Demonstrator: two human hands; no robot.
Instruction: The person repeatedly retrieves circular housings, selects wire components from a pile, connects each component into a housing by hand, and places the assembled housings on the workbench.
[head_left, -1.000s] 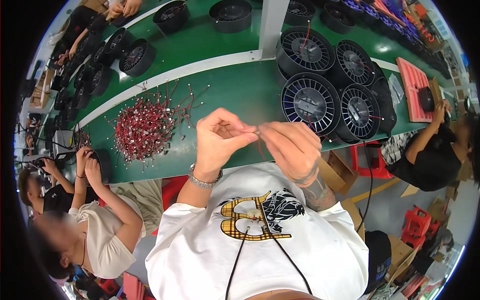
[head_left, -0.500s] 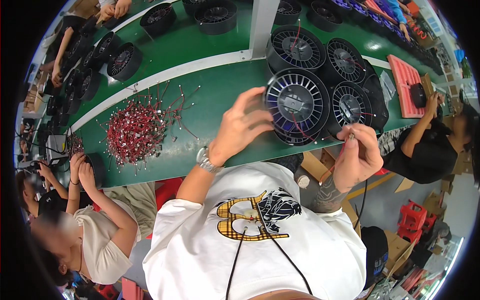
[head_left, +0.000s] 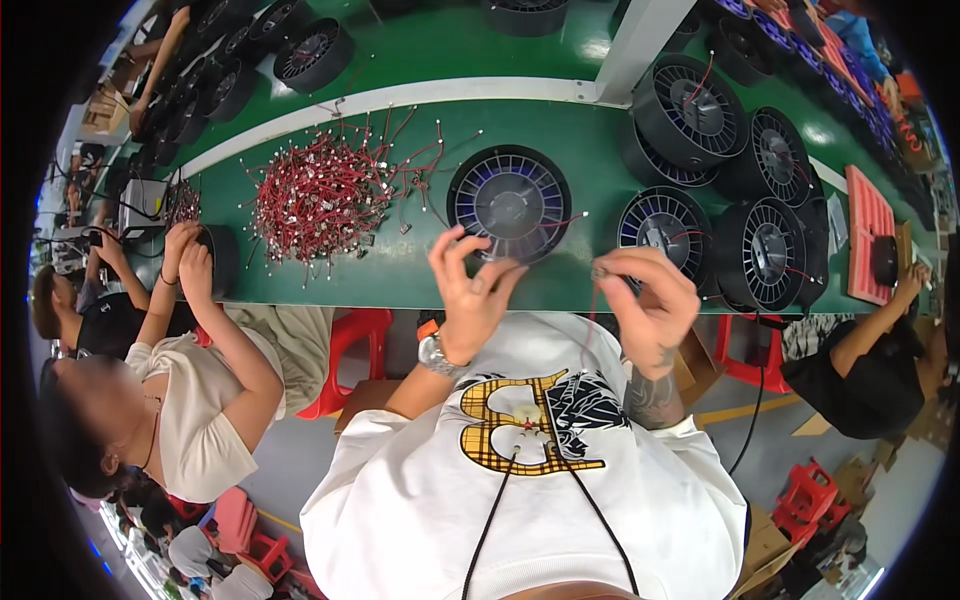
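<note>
A black round fan housing (head_left: 508,205) with a slotted ring lies face up on the green bench (head_left: 420,265), a short red wire with a white plug sticking out at its right. At its near left edge is my left hand (head_left: 473,298), fingers curled and apart; whether the fingertips touch the wall is hard to tell. My right hand (head_left: 650,305) pinches a small cable connector (head_left: 599,272) between thumb and forefinger, right of the housing. The connector's thin red wire (head_left: 589,325) hangs down before my shirt.
Left of the housing spreads a heap of red-and-black wire leads (head_left: 315,195). More black fan housings (head_left: 690,110) stand stacked at the right, near a white post (head_left: 645,45). A pink foam tray (head_left: 870,235) lies beyond them. Co-workers sit on both sides, one person's hands (head_left: 185,262) at left.
The fan housing has come off the stack at the right onto the bench, leftward, with my left hand beside it. My right hand still pinches the connector. The view has shifted.
</note>
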